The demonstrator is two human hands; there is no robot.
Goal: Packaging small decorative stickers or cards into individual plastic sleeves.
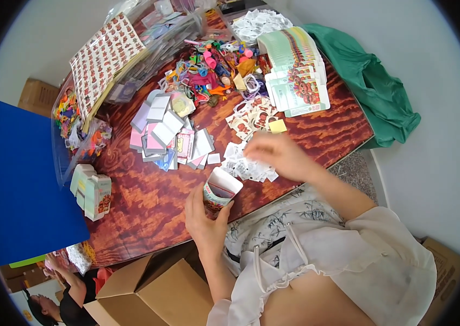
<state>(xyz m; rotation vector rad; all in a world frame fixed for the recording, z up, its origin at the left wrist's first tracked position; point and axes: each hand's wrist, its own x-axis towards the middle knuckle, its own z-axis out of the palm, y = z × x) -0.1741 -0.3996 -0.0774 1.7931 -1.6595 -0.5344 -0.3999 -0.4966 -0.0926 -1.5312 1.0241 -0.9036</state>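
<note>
Near the front edge of the red-brown wood-patterned table (132,198), the left hand (206,221) grasps an open printed box (216,202), which could tip and spill if that hold slackened; whether the blurred right hand (279,155), over small white packets (252,173), pinches anything, I cannot tell. Colourful trinkets (208,68) crowd the far side, with green fabric (368,81) by a pale wall (431,103) and a cardboard carton (178,293) in front

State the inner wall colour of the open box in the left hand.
White; the inner wall shows in the head view.
</note>
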